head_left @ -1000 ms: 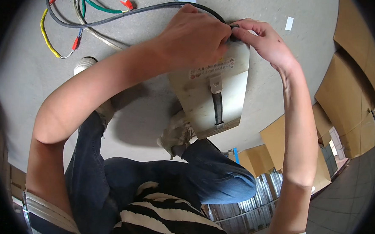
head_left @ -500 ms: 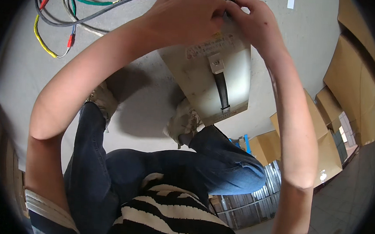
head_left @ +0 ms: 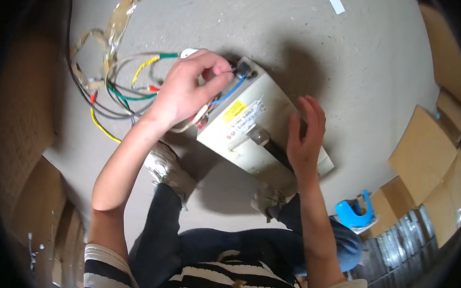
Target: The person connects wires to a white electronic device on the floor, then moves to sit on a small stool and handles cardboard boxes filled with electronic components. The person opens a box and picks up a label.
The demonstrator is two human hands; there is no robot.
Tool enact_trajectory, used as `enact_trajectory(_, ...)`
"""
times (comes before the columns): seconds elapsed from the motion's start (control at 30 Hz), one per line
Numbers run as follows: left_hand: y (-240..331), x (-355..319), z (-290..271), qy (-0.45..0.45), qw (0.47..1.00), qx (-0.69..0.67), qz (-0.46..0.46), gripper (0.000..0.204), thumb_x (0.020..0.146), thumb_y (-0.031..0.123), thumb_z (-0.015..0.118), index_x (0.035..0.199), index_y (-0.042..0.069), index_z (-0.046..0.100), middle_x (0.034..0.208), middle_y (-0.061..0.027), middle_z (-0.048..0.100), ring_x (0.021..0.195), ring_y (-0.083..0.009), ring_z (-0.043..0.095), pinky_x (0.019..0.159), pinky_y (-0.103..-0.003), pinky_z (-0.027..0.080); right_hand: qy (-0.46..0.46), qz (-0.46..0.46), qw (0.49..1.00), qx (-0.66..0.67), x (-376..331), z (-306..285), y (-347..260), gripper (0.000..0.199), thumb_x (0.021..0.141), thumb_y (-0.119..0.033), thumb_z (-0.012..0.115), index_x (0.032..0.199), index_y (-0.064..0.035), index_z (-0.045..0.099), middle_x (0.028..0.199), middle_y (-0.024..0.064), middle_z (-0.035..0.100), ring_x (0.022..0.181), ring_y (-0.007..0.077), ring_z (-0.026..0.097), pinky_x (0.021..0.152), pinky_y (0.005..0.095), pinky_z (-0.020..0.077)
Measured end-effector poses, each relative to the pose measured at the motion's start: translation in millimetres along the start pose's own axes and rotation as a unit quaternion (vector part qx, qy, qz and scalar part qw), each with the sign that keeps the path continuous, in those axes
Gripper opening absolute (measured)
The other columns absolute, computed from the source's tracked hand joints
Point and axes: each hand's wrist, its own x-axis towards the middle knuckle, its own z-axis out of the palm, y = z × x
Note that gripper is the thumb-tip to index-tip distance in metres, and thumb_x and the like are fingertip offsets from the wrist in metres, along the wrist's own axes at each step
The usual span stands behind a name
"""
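Observation:
A cream metal instrument case [head_left: 274,107] with a yellow label and a black carrying strap [head_left: 278,155] stands on the floor before me. My left hand [head_left: 194,82] is at its far left panel, thumb and forefinger pinched at a black plug [head_left: 243,69]; the exact grip is partly hidden. A blue wire [head_left: 230,93] runs from beside the plug down the panel edge, where a white lead and red terminals show. Over the right side of the case hovers my right hand [head_left: 307,135], fingers stretched and thumb apart, holding nothing.
Left of the case lies a tangle of cables with yellow, green [head_left: 122,97] and red ends, and crumpled brown tape [head_left: 118,26]. Cardboard boxes [head_left: 423,154] line the right side, near a blue tape dispenser [head_left: 356,210] and stacked silvery pieces [head_left: 400,239]. More cardboard [head_left: 21,102] is at the left.
My hands have parted: the right has drawn back from the panel and opened, while the left stays by the plug. The view has shifted, with more of the panel and floor showing.

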Motion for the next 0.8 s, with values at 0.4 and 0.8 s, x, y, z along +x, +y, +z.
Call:
enact_trajectory(0.4, 6.5, 55.0, -15.2, -0.207, 0.976, -0.024, -0.057, 0.018, 0.078, 0.000, 0.055, 0.096, 0.002, 0.060, 0.087, -0.0026, 0.056, 0.081, -0.0096, 0.050, 0.076, -0.024, 0.040, 0.041, 0.008, 0.998, -0.054, -10.6, 14.5, 4.3, 0.033, 0.069, -0.019, 0.058, 0.099, -0.0074, 0.053, 0.099, 0.0051, 0.054, 0.092, 0.0215, 0.050, 0.083, 0.0387, 0.0298)
enact_trajectory(0.8, 28.0, 68.0, -12.7, -0.264, 0.960, 0.078, 0.040, 0.019, 0.072, -0.001, 0.058, 0.091, 0.003, 0.059, 0.083, -0.0066, 0.057, 0.078, -0.0168, 0.054, 0.078, -0.029, 0.040, 0.023, 0.035, 0.998, -0.046, -9.0, 10.1, 2.9, 0.034, 0.066, -0.022, 0.059, 0.096, -0.0079, 0.054, 0.095, 0.0036, 0.055, 0.090, 0.0185, 0.051, 0.083, 0.0374, 0.0287)
